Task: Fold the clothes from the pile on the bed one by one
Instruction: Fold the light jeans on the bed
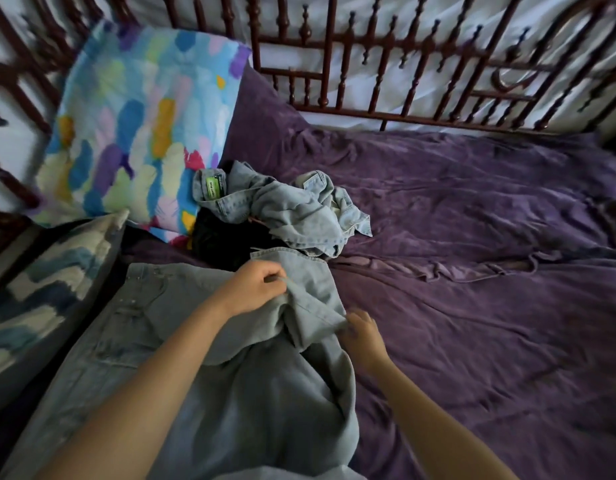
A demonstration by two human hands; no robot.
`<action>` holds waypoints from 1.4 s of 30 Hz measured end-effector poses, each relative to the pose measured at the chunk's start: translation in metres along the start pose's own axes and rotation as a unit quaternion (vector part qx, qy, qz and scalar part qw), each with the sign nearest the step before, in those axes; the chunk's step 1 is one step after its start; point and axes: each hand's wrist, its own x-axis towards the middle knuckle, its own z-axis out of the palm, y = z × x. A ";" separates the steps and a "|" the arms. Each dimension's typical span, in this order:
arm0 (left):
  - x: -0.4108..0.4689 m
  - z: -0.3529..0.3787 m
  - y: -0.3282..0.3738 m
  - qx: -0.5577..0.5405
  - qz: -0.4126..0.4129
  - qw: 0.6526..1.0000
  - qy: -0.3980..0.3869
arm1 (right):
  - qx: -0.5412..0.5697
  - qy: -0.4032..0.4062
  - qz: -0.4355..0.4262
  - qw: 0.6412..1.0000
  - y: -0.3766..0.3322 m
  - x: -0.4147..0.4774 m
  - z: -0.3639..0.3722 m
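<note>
A large pale-blue denim garment (258,393) lies spread over the near left of the purple bed (473,306). My left hand (254,287) pinches a bunched fold of it near the upper edge. My right hand (360,332) touches the hem of the same fold from the right, its fingers curled at the cloth's edge. Behind them lies a small pile: a crumpled light denim piece (292,211) with a green label, on top of a black garment (227,237).
A multicoloured pillow (140,123) leans against the dark wooden bed rail (386,57) at the back left. A blue-and-white patterned cushion (40,299) lies at the left. Wrinkled purple bedding stretches to the right.
</note>
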 end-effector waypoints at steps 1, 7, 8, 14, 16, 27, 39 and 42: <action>-0.004 -0.008 0.002 -0.016 0.007 1.000 0.021 | 0.026 0.032 -0.019 0.999 -0.008 0.002 -0.016; -0.017 -0.032 0.019 -0.100 0.045 0.985 0.133 | 0.230 0.152 -0.117 0.954 -0.076 -0.026 -0.146; -0.016 -0.033 0.023 -0.112 0.053 0.980 0.156 | 0.175 0.174 -0.142 0.959 -0.085 -0.033 -0.165; -0.010 -0.028 0.032 -0.091 0.048 0.972 0.212 | -0.026 0.086 -0.151 0.984 -0.091 -0.044 -0.211; -0.007 -0.016 0.026 -0.061 0.022 0.979 0.193 | -0.076 0.040 -0.090 0.992 -0.068 -0.035 -0.198; 0.005 0.023 0.013 0.000 -0.061 0.979 0.193 | -0.146 -0.118 0.218 0.958 0.136 -0.069 -0.053; 0.067 0.038 0.017 0.062 -0.102 0.953 0.280 | -0.112 0.246 0.215 0.938 0.150 0.015 -0.209; 0.088 0.057 0.018 0.136 -0.122 0.935 0.303 | -0.154 0.312 0.189 0.918 0.144 0.053 -0.245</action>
